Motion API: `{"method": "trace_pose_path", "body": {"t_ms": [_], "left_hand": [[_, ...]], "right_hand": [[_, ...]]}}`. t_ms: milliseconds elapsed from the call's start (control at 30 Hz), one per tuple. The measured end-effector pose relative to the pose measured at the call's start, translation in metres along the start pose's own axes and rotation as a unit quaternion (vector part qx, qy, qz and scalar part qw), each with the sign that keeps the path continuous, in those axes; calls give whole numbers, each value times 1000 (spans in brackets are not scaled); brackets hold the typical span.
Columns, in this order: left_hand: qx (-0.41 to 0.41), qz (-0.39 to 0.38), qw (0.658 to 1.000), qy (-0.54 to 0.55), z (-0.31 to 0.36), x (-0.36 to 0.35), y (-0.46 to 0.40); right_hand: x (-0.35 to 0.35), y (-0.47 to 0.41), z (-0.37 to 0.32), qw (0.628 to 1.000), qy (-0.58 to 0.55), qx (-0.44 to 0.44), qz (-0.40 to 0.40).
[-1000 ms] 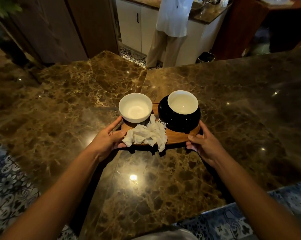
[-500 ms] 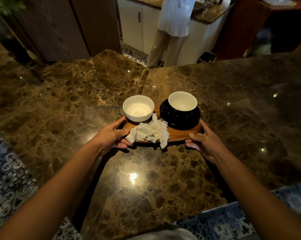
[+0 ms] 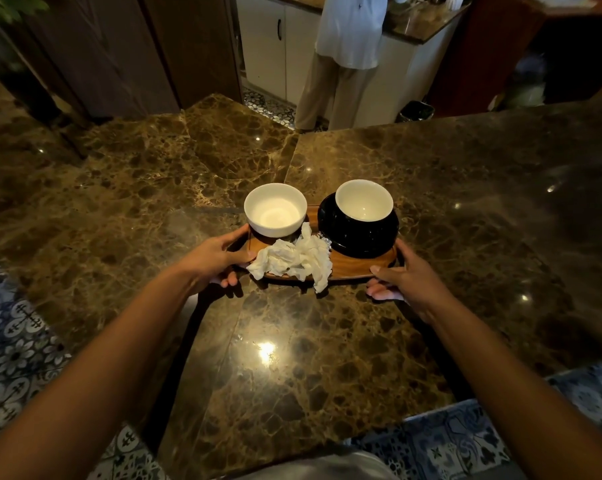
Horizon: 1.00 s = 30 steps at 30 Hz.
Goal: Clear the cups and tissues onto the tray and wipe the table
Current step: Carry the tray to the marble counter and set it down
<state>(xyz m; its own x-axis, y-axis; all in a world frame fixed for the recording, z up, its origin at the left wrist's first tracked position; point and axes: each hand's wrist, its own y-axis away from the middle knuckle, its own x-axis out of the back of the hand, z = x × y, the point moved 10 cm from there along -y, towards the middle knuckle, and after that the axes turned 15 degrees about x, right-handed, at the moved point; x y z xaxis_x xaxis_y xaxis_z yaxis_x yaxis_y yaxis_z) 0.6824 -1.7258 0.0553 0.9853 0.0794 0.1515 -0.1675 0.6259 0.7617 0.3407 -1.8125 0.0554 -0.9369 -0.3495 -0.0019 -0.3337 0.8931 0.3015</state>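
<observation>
A wooden tray (image 3: pixel 356 268) is held a little above the brown marble table (image 3: pixel 292 358). On its left end stands a white cup (image 3: pixel 275 210). On its right end a second white cup (image 3: pixel 363 199) sits in a black saucer (image 3: pixel 358 233). Crumpled white tissues (image 3: pixel 294 259) lie at the tray's front, one corner hanging over the edge. My left hand (image 3: pixel 213 259) grips the tray's left end, thumb on top. My right hand (image 3: pixel 405 280) grips the right end, fingers underneath.
A person in a white shirt (image 3: pixel 348 32) stands at a counter with white cabinets (image 3: pixel 268 46) beyond the table. A black bin (image 3: pixel 415 111) sits on the floor there. Dark wooden panels (image 3: pixel 126 53) rise at the back left. Patterned blue floor tiles (image 3: pixel 12 351) flank the table.
Both hands have lifted the tray slightly and carried it away from me, towards the far side of the table. The cups and tissues stayed in place on it.
</observation>
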Motion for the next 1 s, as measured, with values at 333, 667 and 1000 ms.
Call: {"method": "trace_pose_path", "body": {"t_ms": [333,667,1000], "left_hand": [[13,16,999,-33,-3,-2,-6],[17,15,1000,-10,-6,-4,-9],[-25,84,995,-43,-11,16,27]], "right_hand": [[0,4,-4,997,68,-2,23],[3,7,-5,996,73,-14,39],[17,40,-6,993,13,-6,114]]}}
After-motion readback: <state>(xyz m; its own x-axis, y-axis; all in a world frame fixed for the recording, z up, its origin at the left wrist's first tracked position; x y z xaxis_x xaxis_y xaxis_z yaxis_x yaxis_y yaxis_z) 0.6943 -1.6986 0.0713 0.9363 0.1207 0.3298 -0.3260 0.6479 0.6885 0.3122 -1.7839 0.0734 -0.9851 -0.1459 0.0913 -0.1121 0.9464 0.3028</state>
